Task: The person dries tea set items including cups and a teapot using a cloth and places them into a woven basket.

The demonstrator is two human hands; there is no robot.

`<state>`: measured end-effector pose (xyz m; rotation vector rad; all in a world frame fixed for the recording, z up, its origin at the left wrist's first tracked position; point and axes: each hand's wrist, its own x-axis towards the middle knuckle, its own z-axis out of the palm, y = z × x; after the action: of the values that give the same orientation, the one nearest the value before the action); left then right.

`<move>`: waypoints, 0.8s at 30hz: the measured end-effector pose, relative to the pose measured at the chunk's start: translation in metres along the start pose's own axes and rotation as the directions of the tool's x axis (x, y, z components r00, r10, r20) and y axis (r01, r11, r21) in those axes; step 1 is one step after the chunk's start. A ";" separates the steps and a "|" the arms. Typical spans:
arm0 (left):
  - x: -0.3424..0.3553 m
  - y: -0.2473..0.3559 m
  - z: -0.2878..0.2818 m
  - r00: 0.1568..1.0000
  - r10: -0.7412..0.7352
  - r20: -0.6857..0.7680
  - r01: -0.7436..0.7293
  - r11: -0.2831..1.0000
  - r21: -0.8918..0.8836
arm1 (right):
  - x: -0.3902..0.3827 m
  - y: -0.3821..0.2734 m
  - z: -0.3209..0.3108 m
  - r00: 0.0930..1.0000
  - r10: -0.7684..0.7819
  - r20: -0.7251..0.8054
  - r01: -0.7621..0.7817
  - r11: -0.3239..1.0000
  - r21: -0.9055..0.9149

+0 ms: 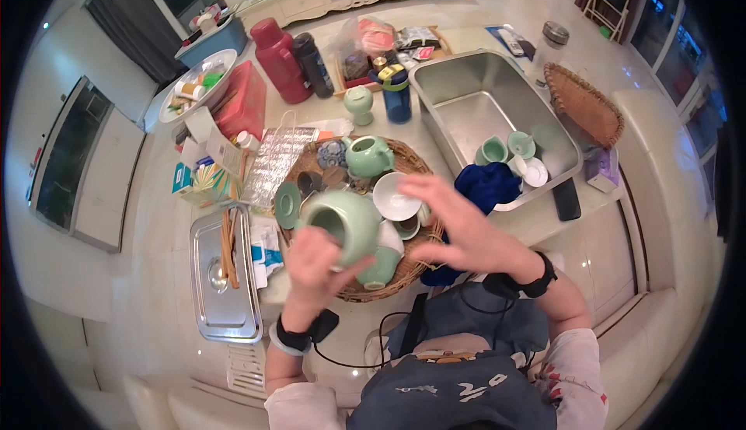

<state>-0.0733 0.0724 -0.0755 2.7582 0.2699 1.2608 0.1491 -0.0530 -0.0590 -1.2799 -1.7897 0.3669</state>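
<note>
My left hand (312, 265) is closed on a pale green ceramic pot (359, 224), tilted with its wide mouth toward me, above a round wicker basket (426, 167). Beside the pot, my right hand (466, 235) has its thumb and fingers apart. Its fingertips overlap the rim of a white bowl (392, 198); I cannot tell if they touch it. The basket also holds a green teapot (368, 156), a green saucer-like lid (287, 204), a blue-patterned piece (332, 154) and a green piece (378, 268) under the pot.
A deep steel basin (497, 92) at right contains green cups (492, 150) and white pieces; a dark blue cloth (488, 185) hangs over its near side. Behind the basket stand a green jar (359, 106), a blue bottle (397, 102) and a red thermos (280, 61). A steel lid (221, 309) lies left.
</note>
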 end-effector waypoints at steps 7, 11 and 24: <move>0.010 0.038 0.022 0.939 0.266 0.218 -0.188 0.929 -0.320 | -0.013 -0.018 -0.016 0.966 -0.166 0.200 0.200 0.966 -0.164; 0.015 0.041 0.034 0.927 0.296 0.231 -0.207 0.916 -0.343 | -0.023 -0.010 -0.031 0.967 -0.134 0.215 0.167 0.975 -0.146; -0.027 0.023 0.008 0.952 -0.212 0.222 0.260 0.941 -0.216 | 0.025 0.182 -0.115 0.698 0.704 -0.128 -0.714 0.672 -0.196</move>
<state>-0.0820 0.0447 -0.0966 2.5242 0.3891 0.8913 0.3492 0.0185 -0.1028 -2.1356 -1.2396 0.5612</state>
